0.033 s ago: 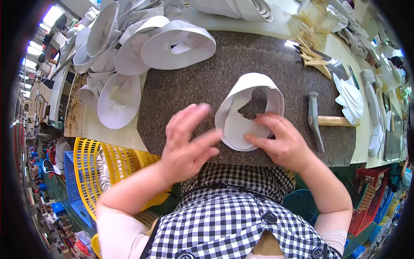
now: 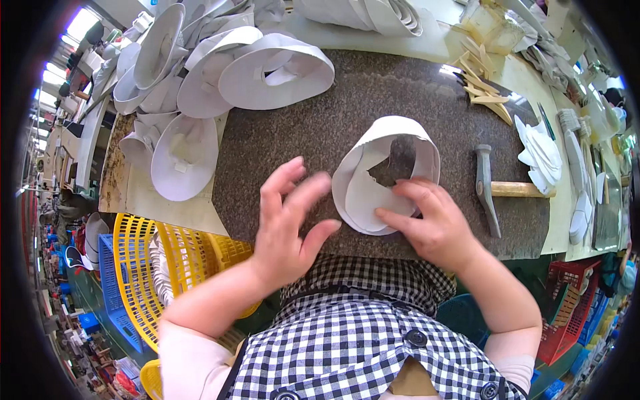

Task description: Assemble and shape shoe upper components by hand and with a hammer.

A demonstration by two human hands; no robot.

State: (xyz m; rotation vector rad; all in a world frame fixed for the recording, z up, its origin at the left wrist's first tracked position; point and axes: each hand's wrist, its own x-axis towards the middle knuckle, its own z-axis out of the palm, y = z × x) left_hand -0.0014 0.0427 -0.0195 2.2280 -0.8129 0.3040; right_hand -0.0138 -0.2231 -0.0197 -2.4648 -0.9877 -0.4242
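A white looped piece that looks like a shoe upper point(image 2: 367, 203) rests on the dark stone slab point(image 2: 280, 143) in front of me. Its band curves up at the far side, and the slab shows through the opening with a ragged inner edge. My right hand point(image 2: 437, 223) grips the near right part of this piece, thumb on the inside surface and index finger by the opening; the other fingers are partly hidden. To the left of the piece, my left hand point(image 2: 287, 223) is raised with its fingers apart and blurred, holding nothing.
A hammer point(image 2: 487, 190) lies right on the slab, beside stacked white cut pieces point(image 2: 540, 153). Tan wedge-shaped strips point(image 2: 483, 87) are farther back. Several similar white uppers point(image 2: 277, 73) pile up at the far left. A yellow basket point(image 2: 137, 267) stands below left, a red crate point(image 2: 567, 300) below right.
My left hand has shifted slightly, its fingers drawing a little away from the white upper. My right hand keeps its grip nearly in place.
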